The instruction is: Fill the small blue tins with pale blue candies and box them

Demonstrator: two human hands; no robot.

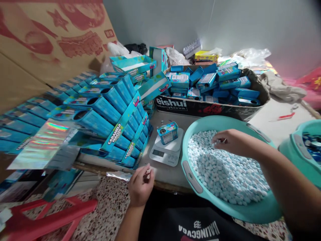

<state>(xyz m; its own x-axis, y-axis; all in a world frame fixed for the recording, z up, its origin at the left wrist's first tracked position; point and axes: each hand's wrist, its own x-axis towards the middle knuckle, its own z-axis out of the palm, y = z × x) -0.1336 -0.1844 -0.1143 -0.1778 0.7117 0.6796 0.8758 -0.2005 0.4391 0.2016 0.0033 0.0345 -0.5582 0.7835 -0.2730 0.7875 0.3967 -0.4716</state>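
My right hand [232, 142] reaches into a teal basin [190, 170] full of small pale blue and white candies [225, 174]; its fingers are pinched together on some of the candies. My left hand [141, 184] hovers at the table's near edge with fingers curled, pinching something I cannot make out. Between the hands stands a small white scale [167, 152] carrying an open blue candy box [168, 132].
Rows of blue display cartons [105, 110] stack at the left before a large cardboard sheet [37, 43]. A dark carton [200, 107] of blue boxes sits behind the basin. A second teal basin [303, 147] is at the right. A red stool [50, 217] stands at lower left.
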